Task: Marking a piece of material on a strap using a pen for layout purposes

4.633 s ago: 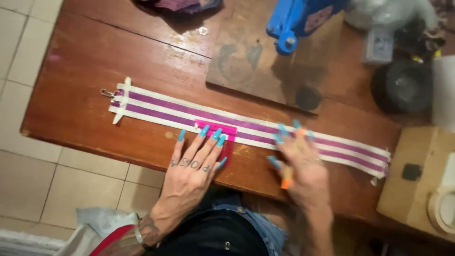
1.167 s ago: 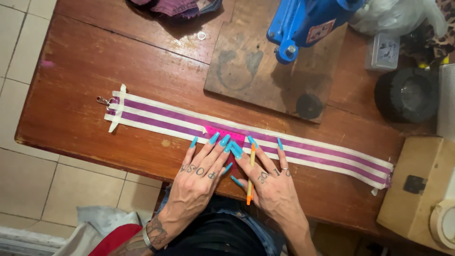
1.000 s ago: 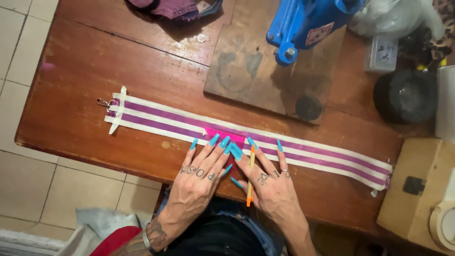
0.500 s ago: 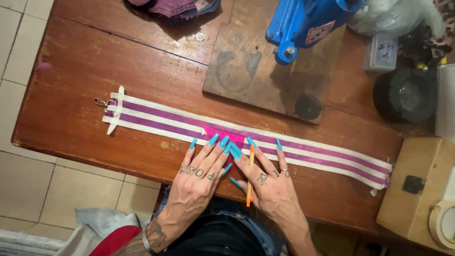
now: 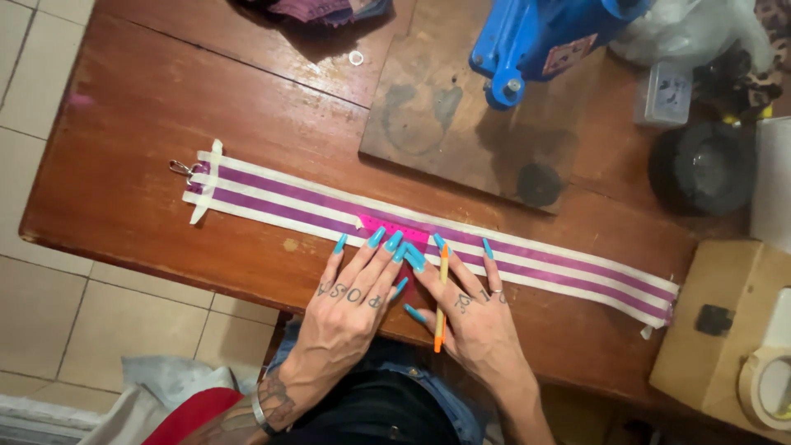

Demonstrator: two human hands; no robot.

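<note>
Near the worktop's (image 5: 148, 99) front edge, the flat-spread left hand (image 5: 354, 301) pins a pink ruler (image 5: 394, 232) onto the striped strap (image 5: 428, 239); the right hand (image 5: 474, 309), fingers loosely extended, holds an orange pen (image 5: 441, 297) beside it.

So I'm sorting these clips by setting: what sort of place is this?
Probably a home craft or sewing workbench: a purple-and-white striped strap on a worn wooden table, a blue hand press, a tape roll.

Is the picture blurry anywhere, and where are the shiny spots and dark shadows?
Head view: sharp in the middle, where the left hand and right hand press on the purple-and-white striped strap; soft glare shines on the wooden table at upper left; a dark shadow falls beneath the blue machine; the top right corner is dim and cluttered, hard to make out.
</note>
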